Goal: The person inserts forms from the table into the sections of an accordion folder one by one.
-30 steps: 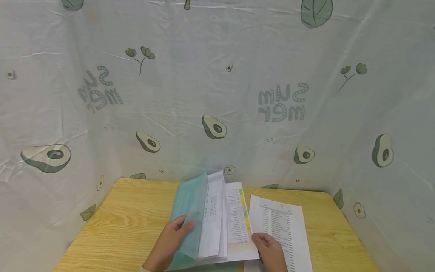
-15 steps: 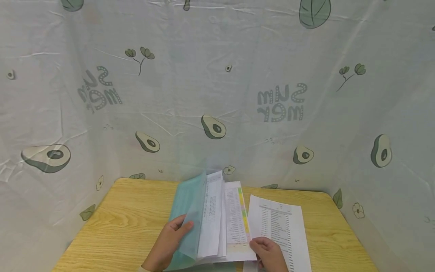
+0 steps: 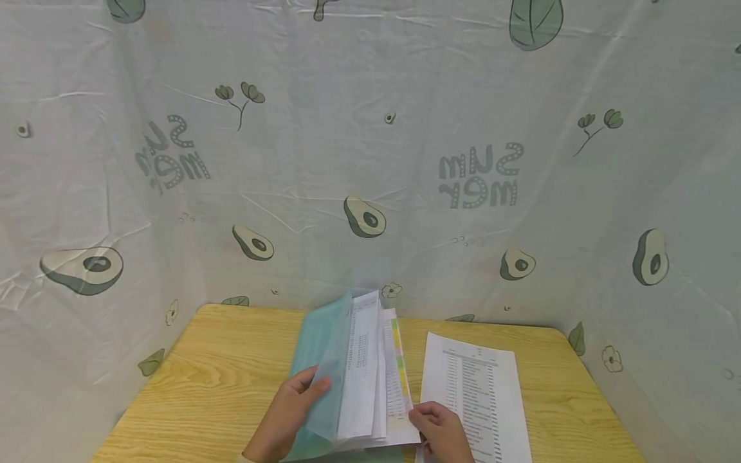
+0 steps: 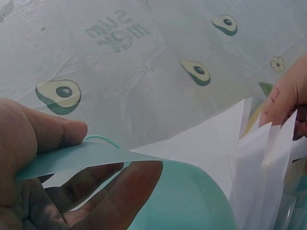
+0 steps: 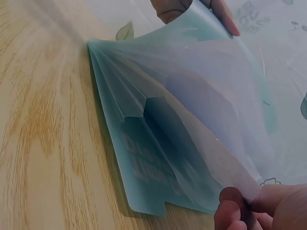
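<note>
A teal translucent expanding file folder (image 3: 312, 337) stands spread at the table's middle, with white printed papers (image 3: 360, 370) upright among its pockets. My left hand (image 3: 292, 408) grips the folder's front flap (image 4: 100, 158), thumb above and fingers beneath in the left wrist view. A printed sheet with a green and yellow column (image 3: 398, 392) reaches partly behind those papers. Its lower right corner is pinched between thumb and fingers of my right hand (image 3: 442, 427). In the right wrist view, fanned pleats (image 5: 129, 91) of the folder open towards the pinched sheet (image 5: 240, 177).
Another printed sheet (image 3: 483, 392) lies flat on the wooden table (image 3: 191, 373), right of the folder and partly under my right hand. A pale curtain (image 3: 289, 161) with avocado prints hangs behind the table and along both sides.
My right hand has moved left with the colour-marked sheet, and less of that sheet shows beside the white papers. My left hand and the folder have stayed nearly in place.
</note>
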Motion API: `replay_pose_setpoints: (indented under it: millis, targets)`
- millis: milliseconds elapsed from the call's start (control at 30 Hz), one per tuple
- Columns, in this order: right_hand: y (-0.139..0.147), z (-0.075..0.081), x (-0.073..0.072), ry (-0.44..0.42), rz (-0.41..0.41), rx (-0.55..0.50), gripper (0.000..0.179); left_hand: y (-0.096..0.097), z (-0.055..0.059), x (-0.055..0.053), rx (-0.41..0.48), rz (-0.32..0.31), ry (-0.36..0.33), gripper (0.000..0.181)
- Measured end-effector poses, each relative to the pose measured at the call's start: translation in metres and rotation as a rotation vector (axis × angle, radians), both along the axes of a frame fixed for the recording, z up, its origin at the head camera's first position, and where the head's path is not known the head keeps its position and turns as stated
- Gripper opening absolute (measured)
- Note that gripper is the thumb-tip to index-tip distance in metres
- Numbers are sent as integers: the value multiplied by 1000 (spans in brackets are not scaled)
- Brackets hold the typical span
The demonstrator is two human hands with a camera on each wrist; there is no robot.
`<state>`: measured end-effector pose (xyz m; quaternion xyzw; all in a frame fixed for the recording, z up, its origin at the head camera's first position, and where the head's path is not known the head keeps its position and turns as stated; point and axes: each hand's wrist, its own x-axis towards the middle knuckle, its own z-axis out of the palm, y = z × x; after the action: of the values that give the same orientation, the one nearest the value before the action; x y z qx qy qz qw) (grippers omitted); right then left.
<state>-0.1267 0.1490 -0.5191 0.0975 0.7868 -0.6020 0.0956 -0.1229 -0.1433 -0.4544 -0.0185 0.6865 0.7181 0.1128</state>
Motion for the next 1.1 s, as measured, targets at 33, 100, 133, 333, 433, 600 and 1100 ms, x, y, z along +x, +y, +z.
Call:
replay_pose_setpoints:
  millis: [33, 100, 133, 333, 433, 600, 1100]
  targets:
    - [-2, 0, 0, 2, 4, -2, 28, 0, 0, 0, 3, -2, 2, 59]
    - [-5, -1, 0, 2, 12, -19, 28, 0, 0, 0, 4, -5, 7, 59]
    - [-6, 0, 0, 5, 16, -25, 27, 0, 0, 1, 5, -6, 8, 59]
    - [-12, -1, 0, 26, 40, -43, 27, 0, 1, 1, 3, -5, 10, 58]
    - [-15, 0, 1, 12, 51, -77, 26, 1, 1, 2, 6, -6, 8, 57]
    - [-22, 1, 3, -15, 52, -125, 22, 3, 3, 3, 2, 0, 8, 57]
    - [-28, -1, 2, -48, 79, -105, 20, 5, 3, 3, 4, 3, 10, 58]
